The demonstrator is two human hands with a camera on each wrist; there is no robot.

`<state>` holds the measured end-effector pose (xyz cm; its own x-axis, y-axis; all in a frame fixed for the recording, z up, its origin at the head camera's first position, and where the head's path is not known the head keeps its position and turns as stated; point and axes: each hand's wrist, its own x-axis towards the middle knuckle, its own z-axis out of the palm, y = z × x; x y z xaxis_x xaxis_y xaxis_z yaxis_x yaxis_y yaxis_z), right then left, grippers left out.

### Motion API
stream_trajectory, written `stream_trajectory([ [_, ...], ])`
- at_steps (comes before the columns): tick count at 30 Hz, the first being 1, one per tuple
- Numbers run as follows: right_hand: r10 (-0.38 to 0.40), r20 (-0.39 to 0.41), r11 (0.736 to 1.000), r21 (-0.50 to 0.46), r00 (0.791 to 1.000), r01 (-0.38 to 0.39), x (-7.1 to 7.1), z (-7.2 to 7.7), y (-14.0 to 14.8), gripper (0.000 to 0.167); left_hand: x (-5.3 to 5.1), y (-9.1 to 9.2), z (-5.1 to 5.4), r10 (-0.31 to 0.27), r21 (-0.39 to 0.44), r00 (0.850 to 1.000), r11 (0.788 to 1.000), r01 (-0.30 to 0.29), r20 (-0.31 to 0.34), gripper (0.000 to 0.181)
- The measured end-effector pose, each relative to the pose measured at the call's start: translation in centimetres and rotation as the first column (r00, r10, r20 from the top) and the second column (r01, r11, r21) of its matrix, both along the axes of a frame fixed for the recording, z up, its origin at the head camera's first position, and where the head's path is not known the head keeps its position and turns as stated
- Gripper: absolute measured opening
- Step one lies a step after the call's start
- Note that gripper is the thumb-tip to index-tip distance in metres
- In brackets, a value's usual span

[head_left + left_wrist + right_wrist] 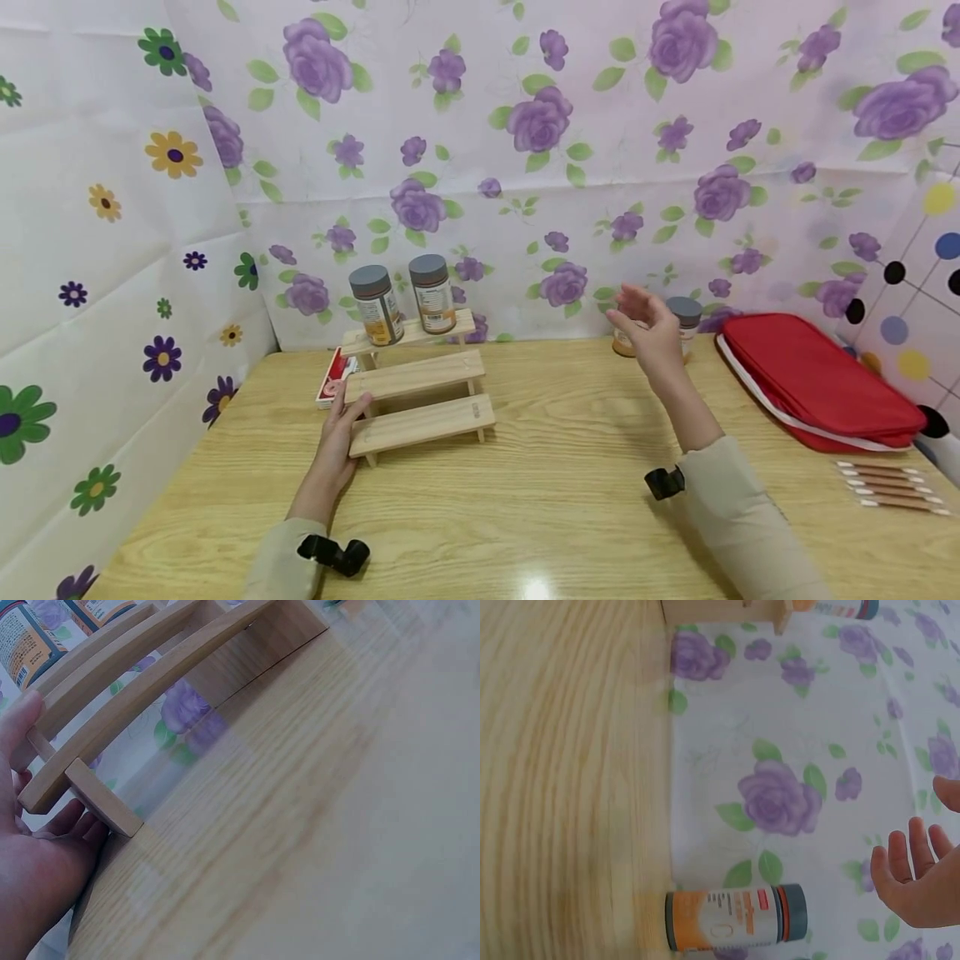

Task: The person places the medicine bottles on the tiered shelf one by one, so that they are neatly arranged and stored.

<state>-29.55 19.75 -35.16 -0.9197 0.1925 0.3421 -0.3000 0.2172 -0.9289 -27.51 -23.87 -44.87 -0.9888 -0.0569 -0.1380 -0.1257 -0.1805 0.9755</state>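
Note:
A three-tier wooden step rack (420, 377) stands at the left of the table. My left hand (335, 442) grips its left end; in the left wrist view the thumb lies by the middle step and the fingers curl in below. Two grey-lidded jars (377, 308) (433, 296) stand on the top step. Toward the back right my right hand (654, 337) is raised with fingers loosely extended, holding nothing. Behind it in the head view are two more jars, one with a grey lid (686, 313), the other (623, 343) mostly hidden by the hand. The right wrist view shows one jar (727, 919) apart from the fingers.
A red zippered case (817, 379) lies at the right. Several brown sticks with white ends (892, 486) lie in front of it. Behind the rack's left end is a red and white box (330, 379). Flowered cloth (517, 217) bounds the wooden table at the back.

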Motion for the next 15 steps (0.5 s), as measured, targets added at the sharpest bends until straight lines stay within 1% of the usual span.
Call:
stream_trajectory([
  [6,-0.092,0.024,0.996,-0.02,0.996,0.092,-0.4,-0.1,2.0,0.053,0.1,0.1,-0.1,-0.003,0.001,1.0,1.0,0.003,-0.004,0.08],
  [9,-0.134,0.042,0.989,-0.055,0.99,0.137,-0.7,-0.2,3.1,0.051,0.1,0.1,0.0,-0.004,0.004,1.0,1.0,0.004,-0.003,0.081],
  [13,-0.19,0.056,0.971,-0.137,0.98,0.196,-1.3,-0.4,4.4,0.049,0.2,0.1,0.0,-0.007,-0.002,1.0,1.0,0.007,-0.01,0.082],
  [15,-0.223,0.065,0.96,-0.157,0.973,0.231,-1.5,-0.6,4.9,0.048,0.2,0.1,0.0,-0.006,-0.007,1.0,1.0,0.006,-0.011,0.082],
])
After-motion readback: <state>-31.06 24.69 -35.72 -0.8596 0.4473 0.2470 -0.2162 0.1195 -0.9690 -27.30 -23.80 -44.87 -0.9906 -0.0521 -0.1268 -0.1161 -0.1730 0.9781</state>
